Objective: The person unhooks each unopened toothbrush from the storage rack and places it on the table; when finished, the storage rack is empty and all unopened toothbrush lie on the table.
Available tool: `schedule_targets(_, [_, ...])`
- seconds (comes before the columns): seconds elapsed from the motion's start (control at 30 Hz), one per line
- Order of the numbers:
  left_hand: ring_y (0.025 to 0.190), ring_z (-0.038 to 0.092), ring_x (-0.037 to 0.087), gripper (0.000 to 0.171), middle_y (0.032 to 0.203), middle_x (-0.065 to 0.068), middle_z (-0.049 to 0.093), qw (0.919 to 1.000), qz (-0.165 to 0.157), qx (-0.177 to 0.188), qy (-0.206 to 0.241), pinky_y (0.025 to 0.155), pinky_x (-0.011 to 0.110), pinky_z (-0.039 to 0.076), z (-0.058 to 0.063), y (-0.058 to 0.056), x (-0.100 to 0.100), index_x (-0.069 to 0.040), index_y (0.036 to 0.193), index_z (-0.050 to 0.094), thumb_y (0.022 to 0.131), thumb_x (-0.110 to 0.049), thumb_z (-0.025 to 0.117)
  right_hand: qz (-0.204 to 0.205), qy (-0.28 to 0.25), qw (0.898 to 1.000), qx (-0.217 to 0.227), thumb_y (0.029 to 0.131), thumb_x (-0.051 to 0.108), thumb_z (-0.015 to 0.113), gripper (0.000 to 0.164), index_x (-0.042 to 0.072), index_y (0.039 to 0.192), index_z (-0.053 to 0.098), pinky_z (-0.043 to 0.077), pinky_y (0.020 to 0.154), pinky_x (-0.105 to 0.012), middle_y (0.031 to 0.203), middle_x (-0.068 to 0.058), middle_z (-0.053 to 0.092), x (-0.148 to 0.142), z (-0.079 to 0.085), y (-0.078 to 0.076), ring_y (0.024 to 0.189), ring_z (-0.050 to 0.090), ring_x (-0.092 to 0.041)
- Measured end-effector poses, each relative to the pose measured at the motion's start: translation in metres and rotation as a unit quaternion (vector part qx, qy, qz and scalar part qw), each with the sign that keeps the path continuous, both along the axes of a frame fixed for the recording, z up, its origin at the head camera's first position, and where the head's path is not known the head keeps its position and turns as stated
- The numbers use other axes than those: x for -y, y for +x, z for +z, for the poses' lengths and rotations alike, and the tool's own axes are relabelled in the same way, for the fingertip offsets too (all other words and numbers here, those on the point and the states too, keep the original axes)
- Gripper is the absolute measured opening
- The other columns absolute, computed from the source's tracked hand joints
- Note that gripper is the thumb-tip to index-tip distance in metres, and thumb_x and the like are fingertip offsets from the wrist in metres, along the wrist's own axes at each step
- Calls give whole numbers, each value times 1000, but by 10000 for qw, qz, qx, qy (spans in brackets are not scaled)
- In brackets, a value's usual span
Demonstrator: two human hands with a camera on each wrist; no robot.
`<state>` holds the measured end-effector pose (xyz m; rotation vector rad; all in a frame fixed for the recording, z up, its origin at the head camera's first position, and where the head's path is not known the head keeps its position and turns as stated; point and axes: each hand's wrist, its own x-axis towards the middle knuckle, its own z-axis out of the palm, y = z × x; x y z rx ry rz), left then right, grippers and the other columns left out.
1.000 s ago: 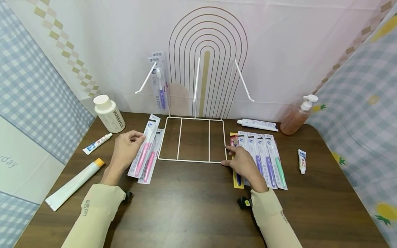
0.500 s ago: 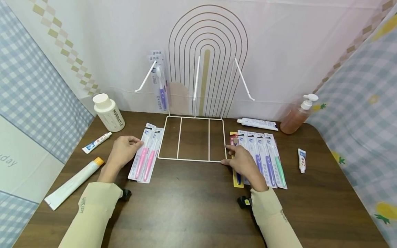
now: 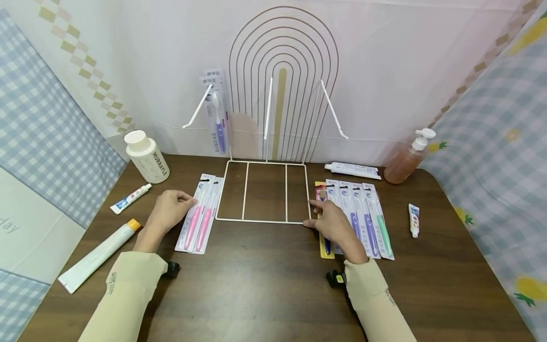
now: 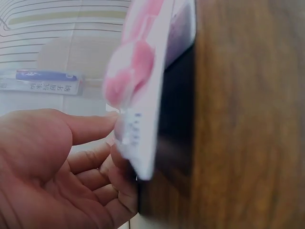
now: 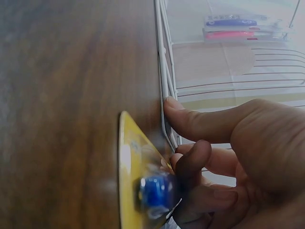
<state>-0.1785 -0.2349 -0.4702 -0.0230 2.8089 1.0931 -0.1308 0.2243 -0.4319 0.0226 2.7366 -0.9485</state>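
Two packaged toothbrushes with pink handles lie side by side left of a white wire display rack point(image 3: 243, 192). My left hand point(image 3: 168, 211) pinches the edge of the left toothbrush pack point(image 3: 193, 223) between thumb and fingers. The other pink toothbrush pack point(image 3: 206, 225) is against it, partly overlapped. My right hand point(image 3: 333, 223) holds the front right corner of the rack's base with thumb and bent fingers. Under that hand lies a yellow-backed toothbrush pack point(image 5: 136, 157), partly hidden. Packs with a purple toothbrush point(image 3: 219, 123) on top hang on the rack's left hook.
Right of the rack lie several toothbrush packs point(image 3: 371, 228) and a toothpaste tube point(image 3: 352, 170). A pump bottle point(image 3: 403, 161) and small tube point(image 3: 413, 221) are farther right. A white bottle point(image 3: 147, 156), small tube point(image 3: 130, 198) and large tube point(image 3: 99, 256) stand or lie left.
My left hand has lowered the left pink toothbrush pack toward me, from raised and overlapping to nearly level beside the other. My right hand stays on the rack's corner.
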Motion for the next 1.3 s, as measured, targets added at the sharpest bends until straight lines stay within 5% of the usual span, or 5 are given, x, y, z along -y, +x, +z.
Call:
schedule_targets(0.13, [100,73,33,39,120,29,82,9997,47,212,62,81,43,57,28,18,-10,8,120,80,112,-28,67,3,16,10000,14,101,23,90,73,6,166,60,51,84,-39,145,-23,73,1,-3,-2,90,60,-27])
schedule_targets(0.5, [92,69,27,29,108,21,82,9994,109,281,-150,76,37,53,41,23,-20,4,113,80,109,-23,71,-67,18,10000,24,101,23,89,73,7,166,60,46,77,-35,146,-23,73,1,0,-1,83,56,-24])
schedule_targets(0.73, [110,74,49,41,131,35,76,9978,134,-347,-547,92,63,59,59,17,-33,9,127,76,113,-29,69,-69,25,10000,-44,101,23,89,72,7,166,61,46,78,-35,143,-23,73,1,0,0,87,57,-25])
schedule_targets(1.0, [138,71,52,59,163,28,64,9852,625,-1495,563,119,65,55,91,-11,-63,3,160,59,115,-32,71,-115,76,9999,4,102,23,89,72,8,166,60,46,79,-35,143,-22,73,1,0,1,89,58,-26])
schedule_targets(1.3, [87,74,18,46,147,20,77,9623,922,-2106,1451,72,21,52,121,-58,-90,-6,156,69,114,-25,72,-92,91,9999,-36,102,22,89,71,7,165,61,47,80,-36,141,-23,72,2,-2,2,91,59,-26])
